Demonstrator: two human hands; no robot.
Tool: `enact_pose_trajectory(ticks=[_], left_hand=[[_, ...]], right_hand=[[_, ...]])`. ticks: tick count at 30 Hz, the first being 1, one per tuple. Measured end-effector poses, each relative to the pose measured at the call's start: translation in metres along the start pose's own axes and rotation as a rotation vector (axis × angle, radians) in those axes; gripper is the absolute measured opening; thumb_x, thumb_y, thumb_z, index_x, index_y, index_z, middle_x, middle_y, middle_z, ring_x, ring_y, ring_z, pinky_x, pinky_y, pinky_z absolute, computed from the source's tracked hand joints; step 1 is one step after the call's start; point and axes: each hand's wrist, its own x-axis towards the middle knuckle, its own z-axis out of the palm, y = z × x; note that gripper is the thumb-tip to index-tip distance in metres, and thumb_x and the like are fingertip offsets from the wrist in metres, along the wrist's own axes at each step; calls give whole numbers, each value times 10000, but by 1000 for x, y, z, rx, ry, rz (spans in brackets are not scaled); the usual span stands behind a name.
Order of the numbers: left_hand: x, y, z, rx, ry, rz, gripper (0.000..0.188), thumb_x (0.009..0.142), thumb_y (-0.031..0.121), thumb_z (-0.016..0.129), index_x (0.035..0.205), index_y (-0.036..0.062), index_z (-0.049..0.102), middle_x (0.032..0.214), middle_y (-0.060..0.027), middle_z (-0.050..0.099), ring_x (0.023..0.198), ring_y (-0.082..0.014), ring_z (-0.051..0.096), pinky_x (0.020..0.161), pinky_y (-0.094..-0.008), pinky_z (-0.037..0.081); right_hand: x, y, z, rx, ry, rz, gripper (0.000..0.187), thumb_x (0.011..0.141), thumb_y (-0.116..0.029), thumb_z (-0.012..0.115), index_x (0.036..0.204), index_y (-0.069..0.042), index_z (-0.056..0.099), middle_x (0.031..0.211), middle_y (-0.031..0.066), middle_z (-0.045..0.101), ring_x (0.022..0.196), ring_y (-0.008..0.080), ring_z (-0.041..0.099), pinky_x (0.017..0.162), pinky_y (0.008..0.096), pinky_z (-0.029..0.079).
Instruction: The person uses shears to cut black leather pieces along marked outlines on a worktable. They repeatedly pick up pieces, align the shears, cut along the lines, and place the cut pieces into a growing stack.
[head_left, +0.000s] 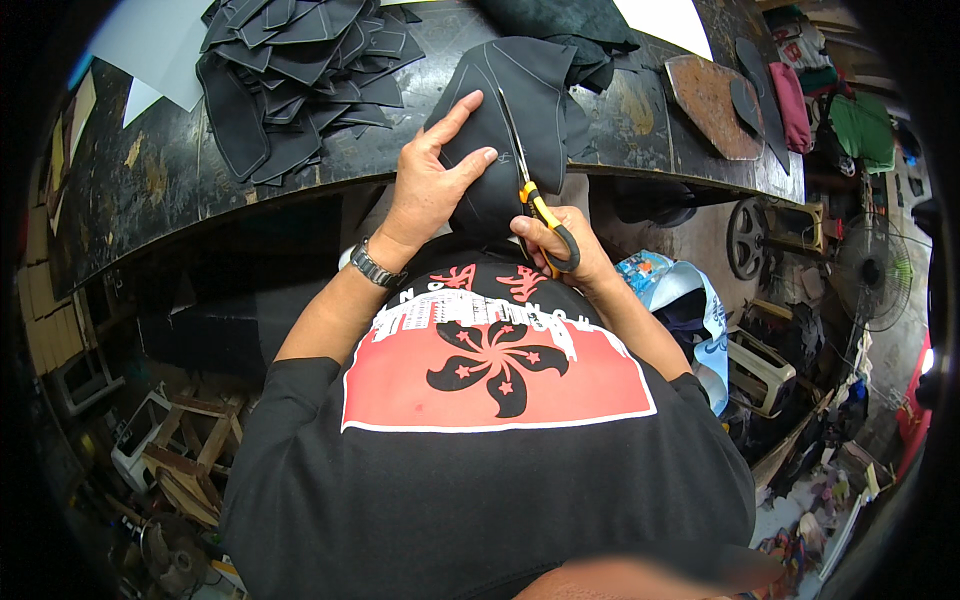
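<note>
My left hand (pixel 435 170) presses flat on a black stitched fabric piece (pixel 520 90) that hangs over the near edge of the dark worktable (pixel 150 180). A metal watch sits on that wrist. My right hand (pixel 560 245) grips orange-handled scissors (pixel 535 195), whose blades run up along a white seam line on the piece, just right of my left fingers. A pile of similar black cut pieces (pixel 300 70) lies on the table to the left.
White paper sheets (pixel 155 45) lie at the table's far left and far right. A brown flat pattern board (pixel 712 105) and pink cloth (pixel 792 105) rest at the right end. Wooden stools, a fan (pixel 870 270) and clutter fill the floor around me.
</note>
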Motion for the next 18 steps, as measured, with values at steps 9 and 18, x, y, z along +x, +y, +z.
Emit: enact_pose_trajectory(ticks=[9, 18], left_hand=[[2, -2, 1, -103, 35, -16, 588, 797, 58, 748, 1353, 44, 558, 1244, -158, 641, 1067, -182, 604, 971, -291, 455], [4, 17, -14, -243, -162, -110, 585, 840, 2, 696, 1390, -6, 497, 1364, -116, 555, 1170, -140, 540, 1005, -271, 444]], right_hand=[[-6, -13, -4, 46, -82, 61, 402, 888, -350, 691, 663, -44, 560, 537, 12, 504, 400, 85, 464, 383, 218, 366], [-11, -49, -22, 77, -370, 113, 547, 923, -567, 547, 875, -28, 618, 745, 94, 637, 626, 171, 639, 556, 272, 484]])
